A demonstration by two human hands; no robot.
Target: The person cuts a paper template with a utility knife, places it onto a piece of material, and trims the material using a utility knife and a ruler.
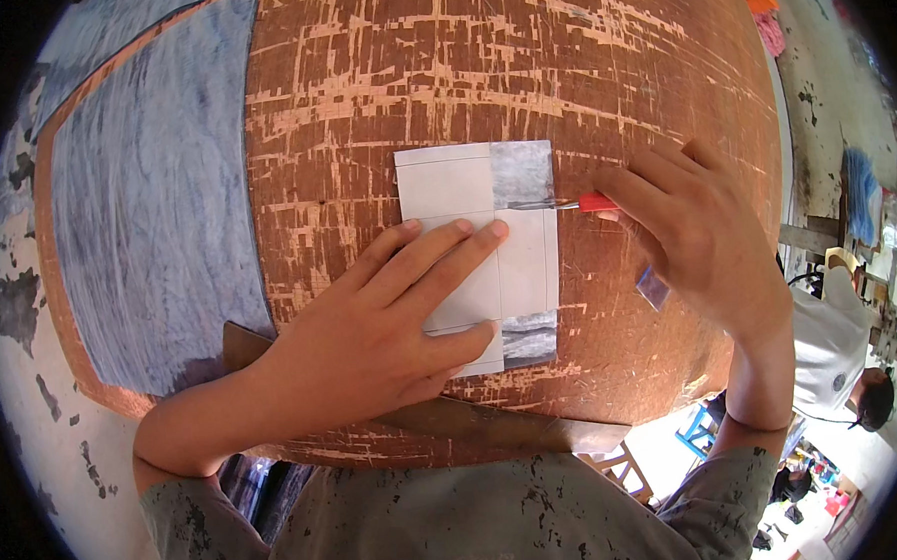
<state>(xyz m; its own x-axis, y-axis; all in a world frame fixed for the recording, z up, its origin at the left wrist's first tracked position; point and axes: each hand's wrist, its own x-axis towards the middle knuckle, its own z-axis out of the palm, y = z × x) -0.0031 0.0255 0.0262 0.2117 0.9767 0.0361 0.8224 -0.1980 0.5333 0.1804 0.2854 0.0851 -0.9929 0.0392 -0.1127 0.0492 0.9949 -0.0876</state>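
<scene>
A white card (528,266) ruled with thin dark lines lies on a scratched brown board. Two grey, streaky patches fill its upper right (522,172) and lower right corners. My left hand (395,307) is spread flat over the card's left and middle, fingers apart, pressing it down. In my right hand (692,229) is a slim red-handled tool (595,203) with a narrow metal tip. That tip meets the card's right edge, along the lower border of the upper grey patch. Too small to tell is whether the tip is a blade or a brush.
A blue-grey streaked sheet (154,193) covers the board's left part. Along the near edge lies a long brown strip (475,426). A small bluish piece (653,289) sits below my right hand. Another person (831,333) is at the far right.
</scene>
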